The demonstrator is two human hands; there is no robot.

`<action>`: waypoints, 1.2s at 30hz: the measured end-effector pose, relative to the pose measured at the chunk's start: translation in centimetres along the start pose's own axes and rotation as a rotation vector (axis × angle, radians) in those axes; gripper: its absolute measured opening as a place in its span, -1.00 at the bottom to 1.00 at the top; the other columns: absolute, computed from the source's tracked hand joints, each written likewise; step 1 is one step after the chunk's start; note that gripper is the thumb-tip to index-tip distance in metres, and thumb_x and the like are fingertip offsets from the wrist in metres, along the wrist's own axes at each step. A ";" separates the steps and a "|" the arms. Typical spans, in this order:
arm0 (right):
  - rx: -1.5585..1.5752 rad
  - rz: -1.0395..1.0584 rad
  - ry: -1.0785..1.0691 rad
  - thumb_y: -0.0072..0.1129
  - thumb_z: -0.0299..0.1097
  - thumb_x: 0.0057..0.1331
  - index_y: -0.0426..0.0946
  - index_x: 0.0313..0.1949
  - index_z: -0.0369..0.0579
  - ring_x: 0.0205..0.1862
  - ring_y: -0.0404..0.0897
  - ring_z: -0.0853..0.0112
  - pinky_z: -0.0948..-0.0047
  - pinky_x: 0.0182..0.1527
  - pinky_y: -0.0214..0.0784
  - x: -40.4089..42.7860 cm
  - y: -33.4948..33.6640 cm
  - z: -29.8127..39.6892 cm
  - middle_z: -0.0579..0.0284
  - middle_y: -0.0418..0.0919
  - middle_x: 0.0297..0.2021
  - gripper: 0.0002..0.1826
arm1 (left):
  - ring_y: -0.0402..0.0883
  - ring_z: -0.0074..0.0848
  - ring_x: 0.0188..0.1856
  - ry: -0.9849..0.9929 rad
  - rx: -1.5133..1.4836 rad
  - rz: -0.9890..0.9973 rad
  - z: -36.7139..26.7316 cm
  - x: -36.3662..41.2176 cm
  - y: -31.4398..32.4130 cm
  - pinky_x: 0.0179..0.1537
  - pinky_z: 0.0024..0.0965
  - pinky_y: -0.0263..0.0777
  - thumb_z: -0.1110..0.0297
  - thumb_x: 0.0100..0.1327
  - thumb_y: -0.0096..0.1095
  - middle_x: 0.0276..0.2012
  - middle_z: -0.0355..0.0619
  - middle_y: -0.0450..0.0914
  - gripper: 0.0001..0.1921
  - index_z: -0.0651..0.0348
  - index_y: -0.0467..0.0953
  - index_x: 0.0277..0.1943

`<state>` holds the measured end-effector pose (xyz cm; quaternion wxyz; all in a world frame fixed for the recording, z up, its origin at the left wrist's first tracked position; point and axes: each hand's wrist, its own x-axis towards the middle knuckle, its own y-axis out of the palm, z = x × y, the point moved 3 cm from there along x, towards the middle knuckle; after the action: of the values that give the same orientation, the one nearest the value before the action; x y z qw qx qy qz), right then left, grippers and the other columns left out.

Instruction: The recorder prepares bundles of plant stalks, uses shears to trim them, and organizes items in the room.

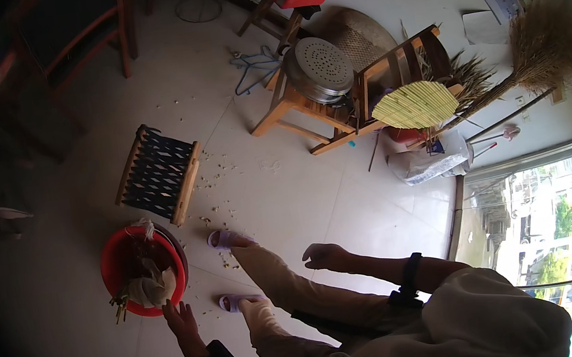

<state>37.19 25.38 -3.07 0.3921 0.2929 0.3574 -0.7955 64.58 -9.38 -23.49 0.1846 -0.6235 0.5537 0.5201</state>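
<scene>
My left hand [181, 322] reaches toward the rim of a red plastic basin [110, 256], its fingers apart. Its fingertips overlap the basin's near edge in the view; whether they touch it I cannot tell. Inside the basin lies a crumpled whitish plastic bag [155, 290], with thin stalks [120, 307] sticking out over the rim. A pale stringy bundle [147, 228] hangs at the basin's opposite rim. Over my legs, my right hand [326, 257] hangs loosely with bent fingers and nothing visible in it.
A low woven stool [158, 173] stands beside the basin. Small bits of debris [216, 179] dot the tiled floor around my purple sandals [226, 239]. A wooden chair [287, 108] bears a steamer pot [323, 68]. Along the wall are a straw broom [545, 49] and a plastic sack [435, 161].
</scene>
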 end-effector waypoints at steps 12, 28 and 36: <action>0.621 -0.756 0.400 0.25 -0.21 0.21 0.47 -0.16 -0.06 -0.30 0.50 0.49 0.45 -0.29 0.48 20.5 -33.0 -14.4 0.31 0.47 -0.35 -0.71 | 0.53 -0.41 -0.15 -0.328 0.666 -0.256 11.6 -4.9 -2.0 -0.14 -0.37 0.43 0.24 0.28 0.12 -0.15 -0.14 0.49 -0.73 0.18 0.42 -0.05; 0.173 -1.011 0.551 0.20 0.04 0.10 0.40 0.12 0.30 0.11 0.33 -0.01 0.13 0.14 0.26 31.9 -45.0 -19.7 -0.10 0.28 0.03 -0.43 | 0.54 -0.54 -0.20 -0.145 1.446 0.751 44.5 -10.1 43.9 -0.15 -0.50 0.43 0.30 0.35 0.09 -0.16 -0.12 0.52 -0.68 0.32 0.38 0.07; 0.432 -0.968 0.449 0.18 -0.19 0.13 0.41 -0.01 0.00 -0.22 0.55 0.08 0.16 -0.12 0.44 32.4 -46.4 -22.8 -0.11 0.47 -0.19 -0.57 | 0.56 -0.52 -0.16 -0.196 1.685 0.935 50.9 -11.5 46.7 -0.10 -0.48 0.44 0.31 0.35 0.12 -0.16 -0.09 0.54 -0.69 0.33 0.41 0.05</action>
<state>-14.11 50.41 -24.56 -0.1708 0.3312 0.3545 -0.8576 2.56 22.56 -17.42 0.3909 0.0427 0.9192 0.0230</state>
